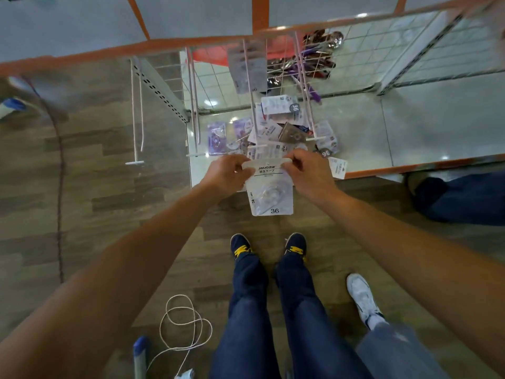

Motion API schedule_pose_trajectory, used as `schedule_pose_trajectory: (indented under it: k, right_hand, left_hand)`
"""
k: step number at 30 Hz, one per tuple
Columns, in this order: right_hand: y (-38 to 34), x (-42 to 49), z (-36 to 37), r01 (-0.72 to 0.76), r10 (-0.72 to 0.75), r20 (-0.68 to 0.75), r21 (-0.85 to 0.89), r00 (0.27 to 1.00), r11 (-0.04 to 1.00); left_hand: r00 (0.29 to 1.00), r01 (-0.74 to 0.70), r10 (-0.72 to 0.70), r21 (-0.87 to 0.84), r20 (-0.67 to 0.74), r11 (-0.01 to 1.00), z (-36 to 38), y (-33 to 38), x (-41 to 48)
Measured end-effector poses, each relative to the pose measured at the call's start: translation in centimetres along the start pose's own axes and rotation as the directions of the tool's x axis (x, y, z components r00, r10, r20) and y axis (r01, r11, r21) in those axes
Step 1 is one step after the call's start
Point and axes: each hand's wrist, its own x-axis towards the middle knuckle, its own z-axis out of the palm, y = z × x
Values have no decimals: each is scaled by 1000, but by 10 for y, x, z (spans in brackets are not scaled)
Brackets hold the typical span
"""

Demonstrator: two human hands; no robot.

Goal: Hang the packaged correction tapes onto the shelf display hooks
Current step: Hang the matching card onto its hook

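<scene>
We stood on a wood-patterned floor (109, 187) facing a glossy white shelf (410, 127) with an orange front edge (410, 166) and a wire grid (369, 50) behind it. Loose packets (273, 129) lay heaped on the shelf under long white hooks (262, 146) that reached out toward us. Our left hand (228, 170) and right hand (306, 168) each pinched a top corner of one correction tape packet (272, 195). It hung upright just off the shelf's front edge, its top close to the tip of the nearest hook. The shelf ran on wide to the right. On the floor a white cord (185, 324) coiled left of our shoes (240, 246), and another person's white shoe (362, 296) stood near on the right.
</scene>
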Motion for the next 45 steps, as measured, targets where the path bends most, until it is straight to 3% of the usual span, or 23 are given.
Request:
schedule_pose_trajectory:
  k: [16, 20, 33, 45]
  right_hand:
    - [28, 48, 32, 41, -39, 51, -50, 998, 998]
    - [32, 61, 35, 49, -48, 13, -41, 999, 998]
    - [38, 91, 59, 115, -112, -196, 2, 974, 993]
    - [40, 99, 61, 159, -153, -219, 9, 964, 987]
  left_hand:
    - [1000, -26, 27, 164, -2, 986, 7, -26, 45]
    - [1000, 11, -11, 128, -4, 992, 8, -31, 59]
    - [971, -91, 161, 348, -178, 933, 1, -28, 93]
    - [935, -117, 240, 413, -259, 903, 3, -31, 99]
